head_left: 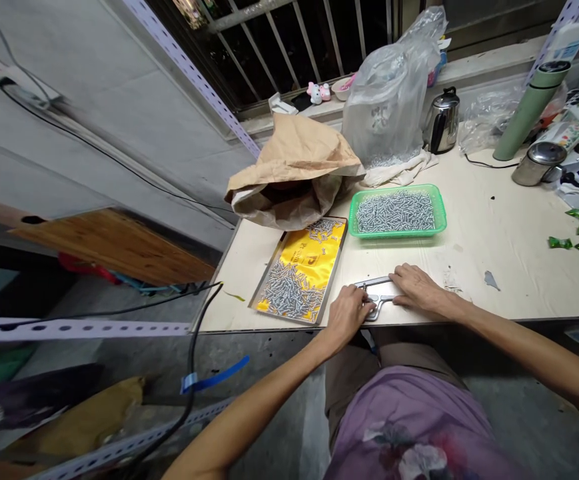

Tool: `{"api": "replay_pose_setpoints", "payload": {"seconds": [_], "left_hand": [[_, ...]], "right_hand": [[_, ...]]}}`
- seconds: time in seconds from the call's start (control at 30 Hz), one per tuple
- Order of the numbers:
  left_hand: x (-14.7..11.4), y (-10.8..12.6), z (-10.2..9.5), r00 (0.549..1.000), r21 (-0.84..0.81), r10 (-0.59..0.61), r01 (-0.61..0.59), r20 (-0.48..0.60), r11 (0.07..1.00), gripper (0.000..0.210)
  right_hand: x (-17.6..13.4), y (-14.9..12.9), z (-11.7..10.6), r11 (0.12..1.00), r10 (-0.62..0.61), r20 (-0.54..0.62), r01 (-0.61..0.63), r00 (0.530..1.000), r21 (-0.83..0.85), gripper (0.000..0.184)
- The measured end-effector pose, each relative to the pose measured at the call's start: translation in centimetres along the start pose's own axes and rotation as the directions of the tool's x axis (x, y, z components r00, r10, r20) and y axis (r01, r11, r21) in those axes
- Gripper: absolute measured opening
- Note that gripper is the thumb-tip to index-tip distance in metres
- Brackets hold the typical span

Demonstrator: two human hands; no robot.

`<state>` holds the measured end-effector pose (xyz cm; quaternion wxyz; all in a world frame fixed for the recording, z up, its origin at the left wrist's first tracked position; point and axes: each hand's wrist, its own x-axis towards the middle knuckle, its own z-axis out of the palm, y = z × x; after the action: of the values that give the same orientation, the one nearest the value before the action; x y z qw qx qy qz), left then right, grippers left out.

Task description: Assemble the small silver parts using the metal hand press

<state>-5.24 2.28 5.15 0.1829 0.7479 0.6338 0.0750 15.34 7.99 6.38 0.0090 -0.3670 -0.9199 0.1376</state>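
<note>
Metal tool (373, 281): at the near edge of the table (474, 227), between the hands.
Left hand (345, 313): fingers closed on the tool's left end.
Right hand (416, 288): holding its right end.
Tray (333, 270): just beside left hand.

A dark, barred window (294, 47) rises behind the pale table (529, 287).

Both arms (522, 341) extended forward; left hand (347, 311) curled, right hand (417, 288) bent, palms down.

From our hands (416, 288), the table (484, 220) gives room toward two o'clock; basket (353, 215) blocks twelve, tray (327, 293) ten; behind the bag (302, 157), unclear.
</note>
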Motion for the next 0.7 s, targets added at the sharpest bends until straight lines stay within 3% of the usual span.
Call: {"api": "replay_pose_setpoints", "payload": {"seconds": [0.07,0.13,0.33,0.43,0.57,0.7], "left_hand": [[1.0,1.0,0.5,0.982,0.065,0.187,-0.187,0.009,0.980,0.030],[2.3,1.6,1.0,0.956,0.101,0.290,-0.294,0.047,0.951,0.046],[4.3,1.5,1.5,0.922,0.164,0.350,-0.375,0.162,0.912,0.064],[4.6,1.8,1.2,0.913,0.171,0.364,-0.394,0.185,0.903,0.060],[5.1,2.6,0.8,0.894,0.169,0.382,-0.424,0.232,0.890,0.039],[5.6,3.1,0.8,0.913,0.194,0.312,-0.367,0.262,0.910,0.019]], "right_hand": [[-0.1,0.0,0.2,1.000,0.005,-0.006,-0.005,1.000,0.000,0.029],[-0.2,0.0,0.5,1.000,0.004,-0.017,-0.004,1.000,0.006,0.031],[-1.2,0.3,0.6,0.993,0.116,-0.027,-0.116,0.993,-0.020,0.060],[-1.4,0.2,0.3,0.993,0.117,-0.024,-0.118,0.993,-0.022,0.044],[-0.9,0.1,-0.1,0.992,0.128,-0.011,-0.128,0.992,-0.003,0.026],[0.0,0.7,0.0,0.993,0.120,0.041,-0.121,0.992,0.012,0.005]]}}
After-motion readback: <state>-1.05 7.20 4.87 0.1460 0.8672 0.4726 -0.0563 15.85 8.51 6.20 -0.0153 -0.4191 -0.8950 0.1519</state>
